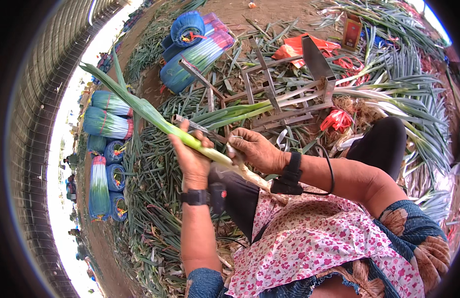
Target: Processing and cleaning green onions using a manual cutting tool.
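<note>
My left hand is closed around the green-and-white shaft of a large green onion. The onion lies slantwise, leaves to the upper left and its brownish lower end over my lap. Against the pale lower shaft, my right hand pinches a small pale thing between thumb and fingers; whether it is a peeled layer or a small tool is unclear. Just beyond my hands stands a metal frame rack. Several untrimmed green onions lie across it, their leaves pointing left.
Cut green leaves cover the ground on the left. Wrapped onion bundles stand beyond the rack, and more bundles line the left side. An onion heap, an orange plastic bag and a red box are at right.
</note>
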{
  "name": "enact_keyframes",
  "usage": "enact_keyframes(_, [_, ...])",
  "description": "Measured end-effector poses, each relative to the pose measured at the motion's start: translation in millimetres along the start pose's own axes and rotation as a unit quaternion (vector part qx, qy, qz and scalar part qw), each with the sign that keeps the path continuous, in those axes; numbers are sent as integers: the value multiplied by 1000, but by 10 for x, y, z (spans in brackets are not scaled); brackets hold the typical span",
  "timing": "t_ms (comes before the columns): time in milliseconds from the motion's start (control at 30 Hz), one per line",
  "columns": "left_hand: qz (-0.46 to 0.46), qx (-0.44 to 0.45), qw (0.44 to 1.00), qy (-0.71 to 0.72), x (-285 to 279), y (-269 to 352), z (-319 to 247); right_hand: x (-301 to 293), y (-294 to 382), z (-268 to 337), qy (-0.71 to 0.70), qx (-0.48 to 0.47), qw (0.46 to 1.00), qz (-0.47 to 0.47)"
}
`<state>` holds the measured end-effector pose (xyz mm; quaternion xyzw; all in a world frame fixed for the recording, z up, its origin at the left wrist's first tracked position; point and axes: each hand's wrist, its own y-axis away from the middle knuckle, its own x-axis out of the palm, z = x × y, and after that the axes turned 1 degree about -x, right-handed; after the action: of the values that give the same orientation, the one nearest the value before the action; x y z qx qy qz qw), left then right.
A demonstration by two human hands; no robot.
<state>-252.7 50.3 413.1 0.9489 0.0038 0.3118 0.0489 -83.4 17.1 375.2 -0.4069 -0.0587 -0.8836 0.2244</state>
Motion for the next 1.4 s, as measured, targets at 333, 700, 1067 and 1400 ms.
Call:
enact_keyframes(333, [-221,156,956,-116,-669,-264,-630,-1021,1053,199,756,250,575,188])
enact_keyframes(700, [-147,222,962,-57,-539,-114,-1162,-484,419,267,708,59,695,108])
enact_keyframes(1067, [71,139,986,60,-53,129,-380,-124,282,-286,418,-25,902,107])
enact_keyframes(1400, [-17,138,990,-1,170,121,-73,176,-49,58,609,-135,781,9])
